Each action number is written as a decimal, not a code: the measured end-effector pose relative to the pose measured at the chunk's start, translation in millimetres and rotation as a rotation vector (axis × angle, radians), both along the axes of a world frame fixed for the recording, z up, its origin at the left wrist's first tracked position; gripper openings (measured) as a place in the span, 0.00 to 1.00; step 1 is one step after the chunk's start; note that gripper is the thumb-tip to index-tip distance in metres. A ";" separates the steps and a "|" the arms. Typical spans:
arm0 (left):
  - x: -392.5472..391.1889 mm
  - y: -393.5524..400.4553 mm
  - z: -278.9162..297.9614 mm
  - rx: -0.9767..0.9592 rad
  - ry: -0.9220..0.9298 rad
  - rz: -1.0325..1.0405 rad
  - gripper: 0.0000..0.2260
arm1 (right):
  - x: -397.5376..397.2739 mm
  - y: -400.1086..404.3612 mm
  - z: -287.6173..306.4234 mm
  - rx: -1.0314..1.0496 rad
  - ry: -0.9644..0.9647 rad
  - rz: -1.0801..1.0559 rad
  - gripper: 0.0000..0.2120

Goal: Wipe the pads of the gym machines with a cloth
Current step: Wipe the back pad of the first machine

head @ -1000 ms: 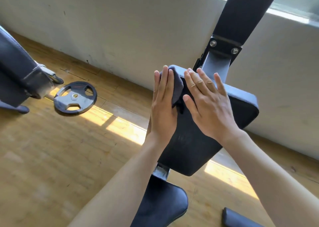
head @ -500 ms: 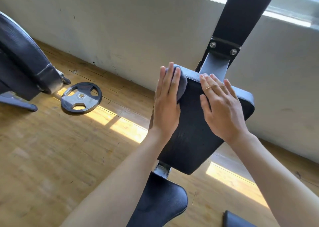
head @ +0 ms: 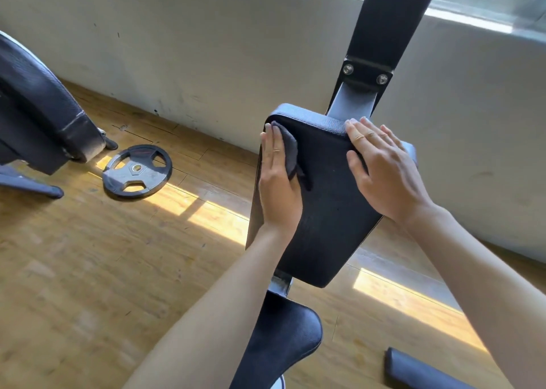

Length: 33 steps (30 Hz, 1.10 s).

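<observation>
Since earlier, left hand (head: 277,181) is sliding toward the pad's (head: 331,211) left edge, flat fingers pressing the cloth (head: 291,152) beneath; right hand (head: 384,172) is resting flat, released, on the pad's top right.

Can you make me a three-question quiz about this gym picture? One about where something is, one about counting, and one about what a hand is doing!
1. Where is the weight plate?
A. on the floor
B. on the pad
C. on the windowsill

2. How many bolts show on the bracket?
A. one
B. two
C. five

3. What is the left hand doing?
A. waving
B. lifting the plate
C. pressing the cloth on the back pad

Answers: 1 A, it lies flat on the wooden floor. 2 B, two silver bolt heads show. 3 C, flat fingers cover the cloth.
</observation>
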<state>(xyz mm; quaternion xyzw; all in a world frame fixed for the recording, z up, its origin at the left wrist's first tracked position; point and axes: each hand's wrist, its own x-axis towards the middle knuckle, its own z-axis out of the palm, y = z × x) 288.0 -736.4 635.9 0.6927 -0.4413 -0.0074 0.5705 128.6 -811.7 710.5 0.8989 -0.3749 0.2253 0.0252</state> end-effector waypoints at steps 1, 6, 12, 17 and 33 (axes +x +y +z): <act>-12.9 -3.8 -1.5 0.009 0.005 0.020 0.37 | -1.3 0.2 -0.8 -0.012 -0.016 -0.026 0.23; -71.0 8.8 -26.2 -0.029 -0.317 -0.273 0.30 | -4.5 1.9 2.8 0.053 -0.069 -0.021 0.24; 13.0 16.3 -41.9 0.023 -0.408 -0.213 0.38 | -0.9 6.7 0.3 0.031 -0.098 -0.055 0.24; 2.7 4.2 -25.6 0.030 -0.203 -0.058 0.42 | 1.5 7.9 -1.3 0.003 -0.111 -0.067 0.23; 15.9 11.6 -28.1 0.040 -0.422 -0.186 0.37 | -3.6 7.3 14.3 0.176 -0.069 -0.030 0.22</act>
